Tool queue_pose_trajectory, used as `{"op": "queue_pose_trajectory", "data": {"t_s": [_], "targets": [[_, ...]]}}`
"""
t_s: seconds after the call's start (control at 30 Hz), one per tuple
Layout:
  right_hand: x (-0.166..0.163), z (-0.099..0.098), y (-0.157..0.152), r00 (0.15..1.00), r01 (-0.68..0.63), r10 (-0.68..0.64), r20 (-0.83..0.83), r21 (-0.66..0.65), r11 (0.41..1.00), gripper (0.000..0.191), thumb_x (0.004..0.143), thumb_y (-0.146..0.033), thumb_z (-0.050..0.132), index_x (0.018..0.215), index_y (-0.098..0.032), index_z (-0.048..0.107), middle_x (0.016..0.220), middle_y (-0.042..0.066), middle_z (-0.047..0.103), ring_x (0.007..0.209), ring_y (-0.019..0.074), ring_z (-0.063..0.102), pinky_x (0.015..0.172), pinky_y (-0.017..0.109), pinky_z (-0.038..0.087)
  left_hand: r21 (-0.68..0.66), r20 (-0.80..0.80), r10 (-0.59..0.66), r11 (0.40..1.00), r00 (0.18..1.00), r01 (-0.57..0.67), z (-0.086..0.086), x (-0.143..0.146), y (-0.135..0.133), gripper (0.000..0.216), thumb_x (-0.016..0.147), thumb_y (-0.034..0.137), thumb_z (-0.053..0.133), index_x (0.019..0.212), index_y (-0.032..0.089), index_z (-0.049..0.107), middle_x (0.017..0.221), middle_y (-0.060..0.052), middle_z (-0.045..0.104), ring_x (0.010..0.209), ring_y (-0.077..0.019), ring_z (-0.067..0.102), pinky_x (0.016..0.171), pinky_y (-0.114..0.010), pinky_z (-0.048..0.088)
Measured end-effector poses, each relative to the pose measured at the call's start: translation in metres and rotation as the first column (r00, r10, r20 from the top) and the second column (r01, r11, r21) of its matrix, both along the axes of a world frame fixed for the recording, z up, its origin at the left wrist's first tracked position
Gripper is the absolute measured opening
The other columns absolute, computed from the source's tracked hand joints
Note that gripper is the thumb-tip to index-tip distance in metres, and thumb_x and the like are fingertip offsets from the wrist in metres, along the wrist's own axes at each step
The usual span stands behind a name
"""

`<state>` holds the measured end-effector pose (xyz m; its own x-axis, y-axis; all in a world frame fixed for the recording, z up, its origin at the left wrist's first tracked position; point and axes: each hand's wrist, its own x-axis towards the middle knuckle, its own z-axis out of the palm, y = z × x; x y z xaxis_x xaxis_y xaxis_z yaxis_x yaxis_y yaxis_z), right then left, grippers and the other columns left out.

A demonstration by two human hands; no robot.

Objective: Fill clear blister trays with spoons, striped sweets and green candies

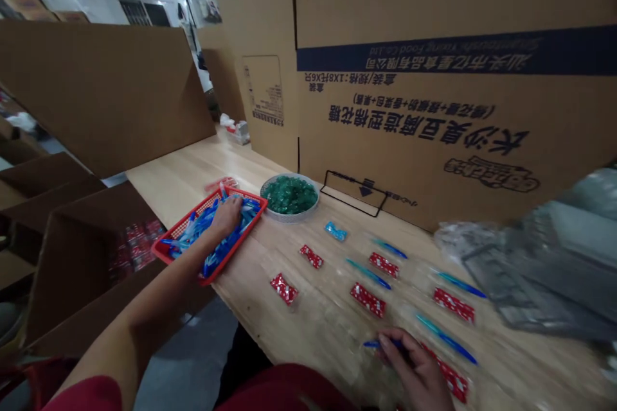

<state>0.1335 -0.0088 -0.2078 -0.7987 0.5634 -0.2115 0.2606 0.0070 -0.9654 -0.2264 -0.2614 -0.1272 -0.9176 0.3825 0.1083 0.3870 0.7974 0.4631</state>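
Observation:
My left hand [228, 213] reaches into a red plastic basket [234, 253] heaped with blue pen-shaped sticks [197, 229]. Its fingers are curled down among the sticks, and their tips are hidden. At the lower right, my right hand [409, 359] is closed on a blue pen-shaped stick [372, 344], whose tip pokes out to the left. Close by lie a red patterned packet [453, 377], partly behind that hand, and a blue-green stick [446, 338]. Several more red packets [368, 299] and sticks [369, 273] are laid out in clear wrappers across the table.
A round bowl [292, 216] of green wrapped pieces stands beside the basket. A blue packet [335, 231] lies on the table [250, 298]. Large cardboard boxes [409, 109] wall the back. Clear plastic bags [540, 270] pile up at right. An open carton [72, 276] sits at left.

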Motion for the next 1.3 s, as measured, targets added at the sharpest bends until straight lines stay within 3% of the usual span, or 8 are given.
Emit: {"op": "queue_pose_trajectory", "data": {"t_s": [0.23,0.3,0.37,0.5,0.7,0.9,1.07,1.3], "targets": [[-0.018,0.016,0.000,0.996,-0.082,0.082,-0.041,-0.012,0.997,0.034,0.070,-0.048,0.061,0.085,-0.019,0.070,0.066,0.003,0.064,0.061,0.0185,0.060,0.057,0.026,0.051,0.485,0.299,-0.211,0.873,0.930,0.042,0.023,0.085,0.057,0.020,0.091,0.027,0.041,0.098,0.014,0.054,0.078,-0.007,0.069,0.072,-0.0182,0.067,0.065,-0.027,0.051],[-0.031,0.032,-0.016,0.985,-0.139,0.137,-0.104,-0.006,0.990,0.034,0.076,-0.044,0.053,0.092,-0.018,0.067,0.060,0.000,0.057,0.053,0.0150,0.054,0.050,0.024,0.045,0.739,0.605,-0.473,0.634,0.640,-0.230,0.017,0.121,0.082,0.011,0.085,0.022,0.054,0.091,0.014,0.056,0.075,-0.007,0.069,0.071,-0.0173,0.068,0.064,-0.025,0.051],[-0.043,0.045,-0.030,0.980,-0.133,0.138,-0.144,0.040,0.990,0.036,0.081,-0.043,0.046,0.098,-0.018,0.065,0.064,0.000,0.056,0.049,0.0129,0.049,0.044,0.023,0.040,0.716,0.682,-0.630,0.469,0.372,-0.517,0.007,0.155,0.104,0.010,0.078,0.016,0.062,0.086,0.015,0.057,0.072,-0.006,0.069,0.071,-0.0154,0.067,0.067,-0.023,0.051],[-0.058,0.050,-0.044,0.979,-0.099,0.144,-0.147,0.274,0.957,0.030,0.080,-0.039,0.054,0.098,-0.017,0.062,0.077,0.004,0.062,0.063,0.0153,0.054,0.057,0.025,0.044,0.636,0.675,-0.694,0.377,0.249,-0.673,-0.013,0.205,0.128,0.013,0.071,0.012,0.068,0.080,0.015,0.058,0.074,-0.004,0.070,0.067,-0.0131,0.065,0.069,-0.023,0.050],[-0.032,0.025,-0.013,0.975,-0.121,0.149,-0.163,0.171,0.978,0.026,0.079,-0.042,0.058,0.086,-0.018,0.063,0.075,0.003,0.064,0.064,0.0154,0.055,0.058,0.025,0.043,0.657,0.746,-0.592,0.577,0.306,-0.485,-0.028,0.205,0.098,0.031,0.071,0.029,0.068,0.098,0.016,0.061,0.099,-0.009,0.068,0.069,-0.0125,0.064,0.055,-0.019,0.043],[-0.007,0.012,0.014,0.982,0.113,-0.114,-0.149,-0.015,0.993,0.035,0.066,-0.049,0.071,0.079,-0.019,0.059,0.060,-0.004,0.050,0.052,0.0107,0.040,0.049,0.022,0.033,0.431,0.533,-0.423,0.881,0.733,0.196,-0.050,0.194,0.069,0.022,0.076,0.026,0.055,0.094,0.015,0.061,0.078,-0.004,0.064,0.058,-0.0136,0.056,0.055,-0.025,0.042],[-0.035,0.002,-0.007,0.992,0.007,0.020,-0.121,0.212,0.977,0.029,0.073,-0.047,0.062,0.080,-0.018,0.062,0.065,0.000,0.057,0.059,0.0150,0.049,0.056,0.026,0.040,-0.036,0.359,-0.458,0.864,0.813,0.502,-0.069,0.210,0.079,0.027,0.074,0.012,0.052,0.097,0.019,0.064,0.102,-0.008,0.061,0.090,-0.0197,0.060,0.076,-0.028,0.043],[-0.036,-0.014,-0.002,0.998,-0.031,0.046,-0.051,0.263,0.964,0.027,0.073,-0.043,0.059,0.080,-0.018,0.062,0.077,0.004,0.065,0.069,0.0186,0.058,0.065,0.030,0.045,-0.008,0.396,-0.464,0.861,0.792,0.508,-0.080,0.208,0.079,0.034,0.071,0.014,0.053,0.103,0.019,0.062,0.095,-0.008,0.060,0.086,-0.0206,0.060,0.074,-0.028,0.043]]}}
